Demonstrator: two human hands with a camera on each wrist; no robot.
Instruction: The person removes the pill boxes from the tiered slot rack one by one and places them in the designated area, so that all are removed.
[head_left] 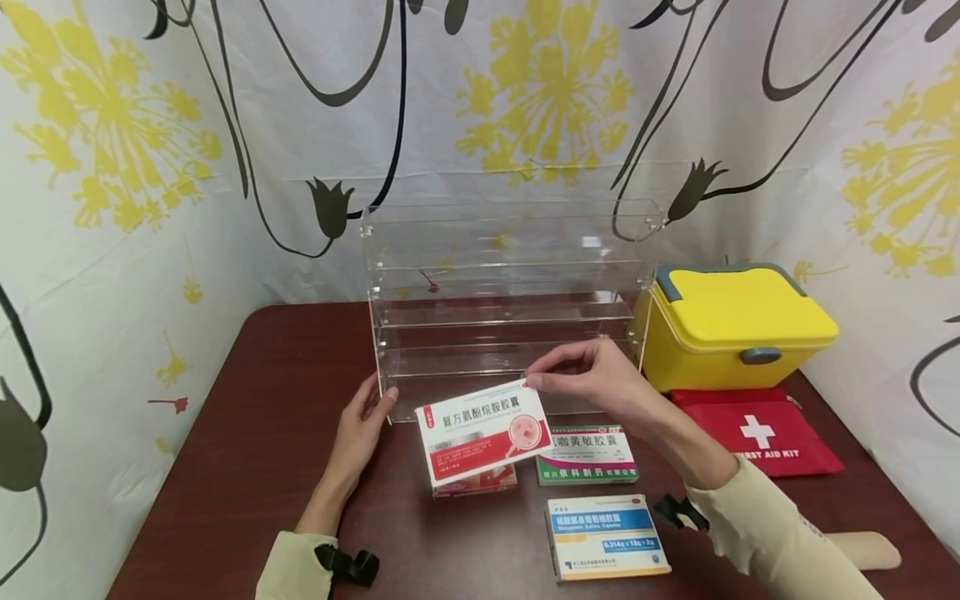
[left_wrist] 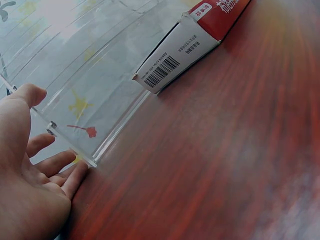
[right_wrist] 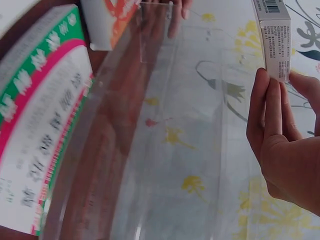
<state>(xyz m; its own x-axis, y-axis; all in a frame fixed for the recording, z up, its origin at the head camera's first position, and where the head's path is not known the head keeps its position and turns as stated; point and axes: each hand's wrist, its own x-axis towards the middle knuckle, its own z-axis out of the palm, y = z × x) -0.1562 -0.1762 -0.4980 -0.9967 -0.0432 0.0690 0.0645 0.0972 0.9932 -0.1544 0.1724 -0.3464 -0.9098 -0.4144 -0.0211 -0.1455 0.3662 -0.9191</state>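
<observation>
A white and red medicine box (head_left: 483, 432) is tilted in the air in front of the clear acrylic display rack (head_left: 506, 312). My right hand (head_left: 600, 379) pinches it by its upper right corner; the right wrist view shows thumb and fingers on either side of the box's narrow end (right_wrist: 277, 47). At the rack's left side panel my left hand (head_left: 360, 433) holds the front edge, thumb on one face and fingers on the other. Below the raised box lies a red medicine box (head_left: 480, 481), partly hidden by it; its barcoded end (left_wrist: 172, 65) shows in the left wrist view.
A green and white medicine box (head_left: 588, 457) and a blue and white one (head_left: 607, 537) lie on the dark red table (head_left: 247, 433). To the right stand a yellow lidded case (head_left: 742, 325), a red first aid pouch (head_left: 787, 442) and a light wooden piece (head_left: 866, 550).
</observation>
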